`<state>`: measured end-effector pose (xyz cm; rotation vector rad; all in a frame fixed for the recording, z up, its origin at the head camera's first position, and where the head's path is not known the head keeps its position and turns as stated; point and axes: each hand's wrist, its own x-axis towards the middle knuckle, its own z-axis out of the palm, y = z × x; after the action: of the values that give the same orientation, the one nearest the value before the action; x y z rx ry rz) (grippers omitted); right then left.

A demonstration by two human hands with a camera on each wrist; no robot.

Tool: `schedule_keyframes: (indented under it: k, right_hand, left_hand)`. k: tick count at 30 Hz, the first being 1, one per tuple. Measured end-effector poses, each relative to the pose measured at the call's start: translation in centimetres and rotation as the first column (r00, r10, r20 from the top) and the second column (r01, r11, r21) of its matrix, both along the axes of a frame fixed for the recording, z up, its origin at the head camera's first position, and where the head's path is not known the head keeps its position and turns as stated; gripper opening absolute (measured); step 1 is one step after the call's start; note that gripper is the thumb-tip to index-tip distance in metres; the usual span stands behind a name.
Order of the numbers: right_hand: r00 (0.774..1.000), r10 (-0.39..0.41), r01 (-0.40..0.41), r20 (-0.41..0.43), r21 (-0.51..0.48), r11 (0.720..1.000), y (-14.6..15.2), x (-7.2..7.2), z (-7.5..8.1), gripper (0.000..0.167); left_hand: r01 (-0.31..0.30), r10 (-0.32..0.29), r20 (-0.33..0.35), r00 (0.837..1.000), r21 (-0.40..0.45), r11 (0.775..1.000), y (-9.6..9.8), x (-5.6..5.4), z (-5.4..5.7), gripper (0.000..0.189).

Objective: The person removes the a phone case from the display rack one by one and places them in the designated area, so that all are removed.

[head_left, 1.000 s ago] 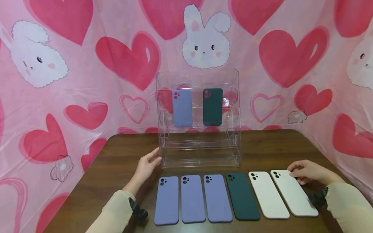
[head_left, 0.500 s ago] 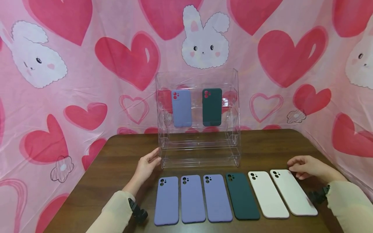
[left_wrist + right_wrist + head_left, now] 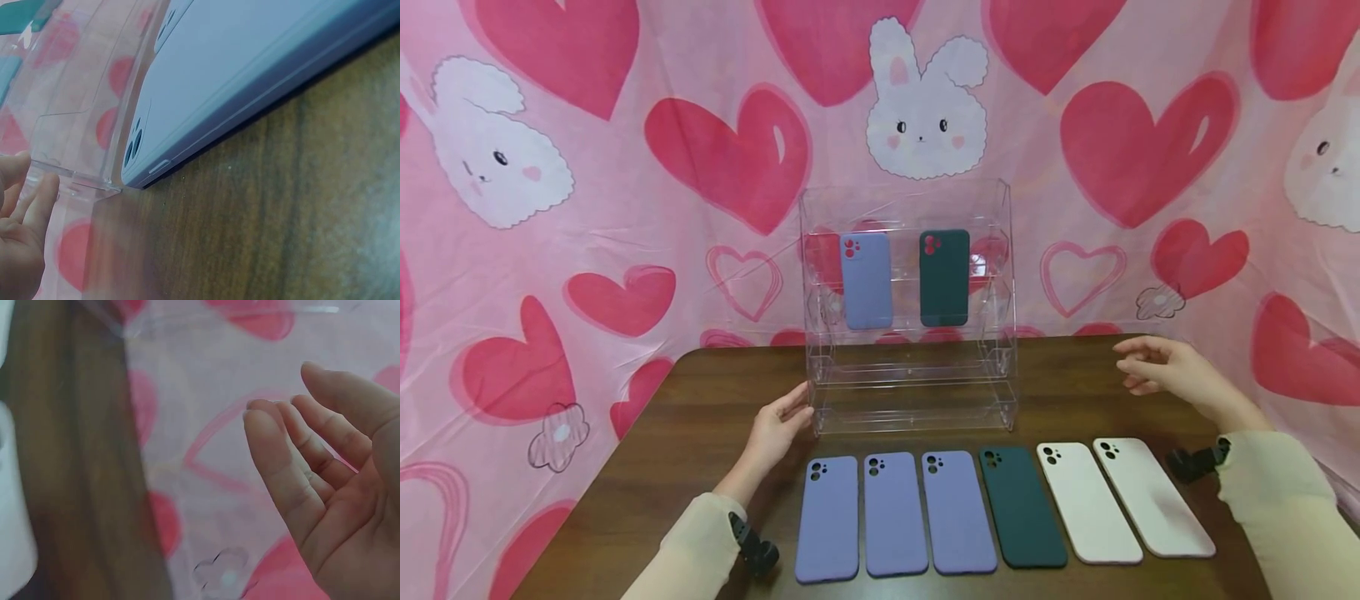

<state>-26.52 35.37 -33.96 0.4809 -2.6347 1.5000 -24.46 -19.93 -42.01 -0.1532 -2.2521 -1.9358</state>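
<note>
One left hand (image 3: 772, 427): yours, unclenched, touching the left side of the clear stand (image 3: 913, 419).
Stand: short of the worktop's (image 3: 677, 467) back edge, bearing a lavender case (image 3: 867, 283) and a green case (image 3: 944, 279).
Row nearer you: three purple cases (image 3: 895, 515), one teal case (image 3: 1024, 508), two white cases (image 3: 1090, 504).
Right hand (image 3: 1176, 375): yours, holding nothing, beyond the white cases, near the worktop's right edge.

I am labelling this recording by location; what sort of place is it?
Probably a staged indoor display or filming corner: a pink heart-print backdrop hangs behind a brown table bearing a clear rack.
</note>
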Motion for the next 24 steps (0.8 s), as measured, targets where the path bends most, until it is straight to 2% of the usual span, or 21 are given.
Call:
schedule_keyframes:
  k: [6, 13, 17, 24]
  right_hand:
    - [0.996, 0.019, -0.02, -0.082, -0.015, 1.0, -3.0, -1.0, 3.5, 0.025]
    - [0.995, -0.013, 0.014, -0.102, 0.018, 1.0, -6.6, -2.3, 7.2, 0.044]
    - [0.995, -0.011, 0.015, -0.104, 0.042, 0.999, -8.6, -3.1, 8.7, 0.048]
    - [0.994, 0.009, -0.006, -0.105, 0.024, 1.0, -11.5, -4.6, 10.7, 0.053]
  left_hand:
    - [0.003, -0.003, 0.004, 1.0, 0.0, 1.0, -0.1, -0.1, 0.0, 0.045]
    - [0.007, -0.007, 0.015, 1.0, -0.005, 1.0, -0.1, 0.0, 0.1, 0.044]
    - [0.004, -0.004, 0.014, 1.0, -0.002, 1.0, 0.0, 0.1, 0.2, 0.044]
    - [0.015, -0.015, -0.001, 1.0, 0.005, 1.0, 0.0, 0.0, 0.1, 0.045]
